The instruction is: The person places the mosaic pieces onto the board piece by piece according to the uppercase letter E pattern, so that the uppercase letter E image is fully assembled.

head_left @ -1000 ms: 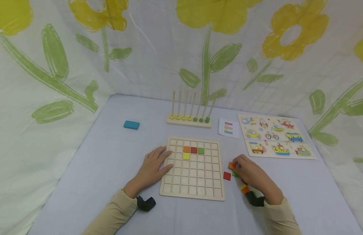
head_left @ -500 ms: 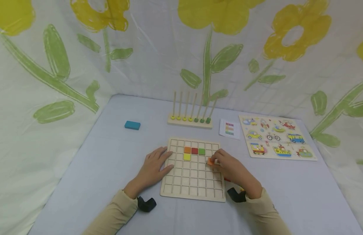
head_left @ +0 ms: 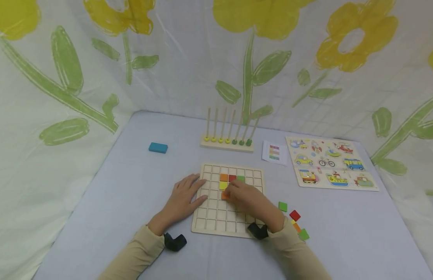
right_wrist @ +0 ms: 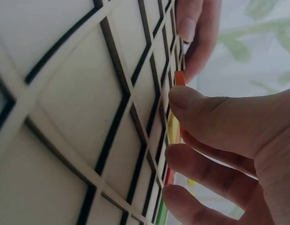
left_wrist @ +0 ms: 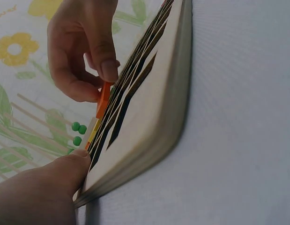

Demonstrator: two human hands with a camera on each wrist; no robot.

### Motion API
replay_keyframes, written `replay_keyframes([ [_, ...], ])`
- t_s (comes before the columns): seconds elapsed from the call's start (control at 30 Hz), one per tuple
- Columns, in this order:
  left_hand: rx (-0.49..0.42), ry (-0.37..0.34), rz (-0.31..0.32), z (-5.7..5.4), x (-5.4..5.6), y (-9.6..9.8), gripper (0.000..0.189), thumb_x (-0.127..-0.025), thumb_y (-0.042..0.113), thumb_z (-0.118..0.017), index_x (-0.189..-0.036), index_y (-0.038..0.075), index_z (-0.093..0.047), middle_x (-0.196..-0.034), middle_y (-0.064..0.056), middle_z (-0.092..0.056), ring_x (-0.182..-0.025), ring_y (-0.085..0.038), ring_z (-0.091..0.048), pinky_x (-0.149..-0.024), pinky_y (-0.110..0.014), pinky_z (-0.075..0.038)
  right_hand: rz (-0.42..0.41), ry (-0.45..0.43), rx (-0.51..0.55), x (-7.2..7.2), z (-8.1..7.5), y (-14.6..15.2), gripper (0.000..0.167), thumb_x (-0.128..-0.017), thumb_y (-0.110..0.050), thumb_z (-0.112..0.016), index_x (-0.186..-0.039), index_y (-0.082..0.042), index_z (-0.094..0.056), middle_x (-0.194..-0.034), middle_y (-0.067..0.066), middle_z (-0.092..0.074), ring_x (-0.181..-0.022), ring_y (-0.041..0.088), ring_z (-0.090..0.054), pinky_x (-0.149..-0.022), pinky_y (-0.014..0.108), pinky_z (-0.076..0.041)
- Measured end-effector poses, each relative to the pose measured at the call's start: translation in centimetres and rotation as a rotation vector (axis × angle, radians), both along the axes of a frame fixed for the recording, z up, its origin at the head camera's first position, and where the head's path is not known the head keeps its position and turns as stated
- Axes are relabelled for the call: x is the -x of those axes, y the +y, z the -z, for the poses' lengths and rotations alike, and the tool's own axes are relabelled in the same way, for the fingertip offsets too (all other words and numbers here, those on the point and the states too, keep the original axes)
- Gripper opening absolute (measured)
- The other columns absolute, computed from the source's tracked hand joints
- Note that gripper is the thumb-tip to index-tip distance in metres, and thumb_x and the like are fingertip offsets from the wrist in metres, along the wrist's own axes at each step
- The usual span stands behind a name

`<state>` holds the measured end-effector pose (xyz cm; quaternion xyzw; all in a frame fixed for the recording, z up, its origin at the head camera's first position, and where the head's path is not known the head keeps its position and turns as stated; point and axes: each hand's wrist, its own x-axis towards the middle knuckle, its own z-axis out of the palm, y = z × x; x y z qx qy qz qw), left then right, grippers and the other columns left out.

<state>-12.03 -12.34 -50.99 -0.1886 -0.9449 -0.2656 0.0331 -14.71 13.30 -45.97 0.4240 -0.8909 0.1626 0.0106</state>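
A wooden grid board point(head_left: 211, 214) lies on the table with an orange tile point(head_left: 224, 177), a red tile point(head_left: 232, 178) and a green tile point(head_left: 241, 178) in one row, and a yellow tile point(head_left: 223, 185) below the orange one. Between thumb and fingers my right hand point(head_left: 249, 200) pinches another orange tile point(left_wrist: 104, 99), over the cell just below the yellow tile. My left hand point(head_left: 183, 198) rests at the board's left edge, its fingers relaxed and the fingertips on the rim.
Loose tiles, among them a green square point(head_left: 283, 206) and a red square point(head_left: 295, 215), lie right of the board. Behind stand a peg rack with beads point(head_left: 227, 144), a pattern card point(head_left: 274, 153) and a vehicle puzzle point(head_left: 330, 165). A blue block point(head_left: 158, 147) sits at the back left.
My right hand has picked the orange tile from the loose tiles and carried it left across the board to below the yellow tile. My left hand stays at the board's edge.
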Motion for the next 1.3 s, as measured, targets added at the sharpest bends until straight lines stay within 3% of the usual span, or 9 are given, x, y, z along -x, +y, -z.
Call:
replay_keyframes([
  [0.3,-0.002,0.003,0.003,-0.1,0.1,0.1,0.056,-0.095,0.046,-0.054,-0.142,0.018,-0.046,-0.151,-0.009,-0.037,-0.14,-0.028,-0.029,-0.108,-0.054,-0.026,-0.016,0.062,0.005,0.4,0.8,-0.7,0.014,-0.088,-0.017,-0.07,-0.1,-0.016,-0.064,-0.096,-0.007,-0.059,-0.083,0.006,-0.054,-0.074,0.021,-0.05],
  [0.8,0.002,0.001,0.002,-0.1,0.1,0.0,0.055,-0.095,0.046,-0.054,-0.142,0.018,-0.046,-0.15,-0.01,-0.037,-0.14,-0.029,-0.03,-0.108,-0.054,-0.027,-0.025,0.119,-0.008,0.1,0.5,-1.2,0.017,-0.086,-0.017,-0.073,-0.099,-0.013,-0.064,-0.094,-0.003,-0.058,-0.082,0.009,-0.052,-0.072,0.023,-0.049],
  [1.3,0.007,0.006,0.001,0.1,0.0,0.0,0.055,-0.095,0.046,-0.053,-0.142,0.018,-0.046,-0.15,-0.01,-0.037,-0.14,-0.029,-0.03,-0.108,-0.054,-0.027,0.006,0.07,-0.054,0.2,0.1,-1.0,0.014,-0.089,-0.02,-0.068,-0.101,-0.013,-0.066,-0.099,-0.003,-0.059,-0.089,0.01,-0.053,-0.077,0.024,-0.05],
])
